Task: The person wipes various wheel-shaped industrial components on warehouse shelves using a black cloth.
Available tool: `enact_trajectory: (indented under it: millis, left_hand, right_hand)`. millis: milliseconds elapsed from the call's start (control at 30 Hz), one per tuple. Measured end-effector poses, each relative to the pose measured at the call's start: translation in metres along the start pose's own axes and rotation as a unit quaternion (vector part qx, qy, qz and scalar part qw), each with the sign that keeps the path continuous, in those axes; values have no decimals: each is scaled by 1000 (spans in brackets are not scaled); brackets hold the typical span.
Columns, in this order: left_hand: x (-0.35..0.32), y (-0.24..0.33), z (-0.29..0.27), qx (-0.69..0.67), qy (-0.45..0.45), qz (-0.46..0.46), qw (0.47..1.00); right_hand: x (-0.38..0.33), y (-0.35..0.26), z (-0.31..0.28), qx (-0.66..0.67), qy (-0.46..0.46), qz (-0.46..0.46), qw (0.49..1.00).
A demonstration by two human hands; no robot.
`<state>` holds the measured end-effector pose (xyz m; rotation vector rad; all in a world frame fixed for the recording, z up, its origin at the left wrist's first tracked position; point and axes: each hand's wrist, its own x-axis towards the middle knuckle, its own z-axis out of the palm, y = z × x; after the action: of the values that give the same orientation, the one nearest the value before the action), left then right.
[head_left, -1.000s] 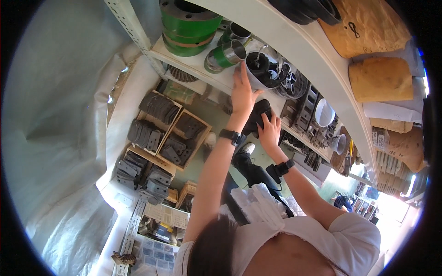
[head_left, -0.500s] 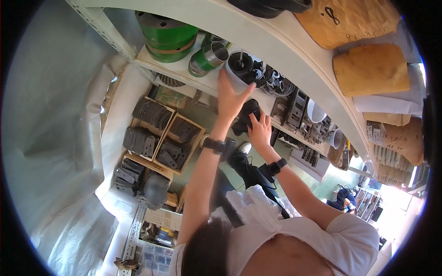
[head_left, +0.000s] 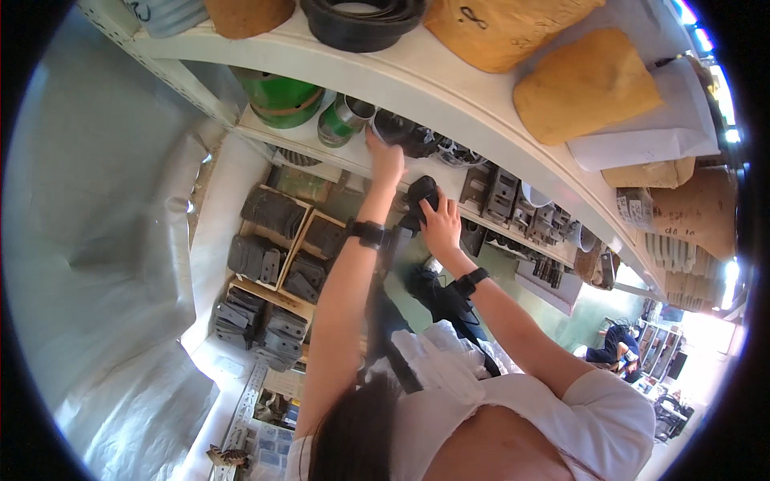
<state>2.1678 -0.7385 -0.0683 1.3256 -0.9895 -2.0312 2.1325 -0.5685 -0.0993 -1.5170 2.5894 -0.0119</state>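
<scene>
My left hand [head_left: 387,162] is at the shelf edge, its fingers around the near side of a pale tub full of black rings and other black parts [head_left: 395,127]. The hand hides most of the tub's wall. My right hand [head_left: 441,228] is closed on a rounded black part [head_left: 423,192], held just below the shelf's front edge; its exact kind is not clear. Close to the left fingers stands a green can-like cylinder with a bare metal top [head_left: 343,120]. A larger green drum-shaped part [head_left: 282,99] is farther left on the same shelf.
The upper shelf's white edge [head_left: 385,94] passes above my hands, bearing brown paper packages [head_left: 584,86] and black rings [head_left: 365,24]. Metal blocks [head_left: 501,195] fill the shelf to the right. Wooden boxes of dark plates [head_left: 277,215] stand lower left. Another person [head_left: 619,346] is far right.
The view has shifted, showing more of the upper shelf. The tub sits farther under the upper shelf with my left hand still at it. My right hand still holds the black part.
</scene>
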Motion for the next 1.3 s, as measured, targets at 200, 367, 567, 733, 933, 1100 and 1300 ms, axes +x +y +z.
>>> enact_trajectory:
  millis: [200,367,567,733,933,1100,1300]
  left_hand:
    - [-3,-6,-10,-88,-68,26,993]
    - [-19,7,-14,-61,-68,-6,996]
    - [-40,-8,-34,-38,-48,-3,998]
    - [-61,-21,-54,-98,-25,-9,995]
    - [-116,-57,-107,-275,-6,-41,961]
    - [-175,-80,-143,-299,108,-70,946]
    - [-215,-93,-170,-239,161,-53,956]
  right_hand:
    - [1,-4,-1,16,12,-1,1000]
    - [4,-1,4,31,-9,-5,999]
    - [3,-5,-2,36,-2,-18,999]
    - [4,-2,1,13,5,-20,1000]
    - [2,2,-6,69,2,-16,997]
    - [5,-8,-14,124,17,-6,992]
    - [57,-42,-8,209,76,-28,975]
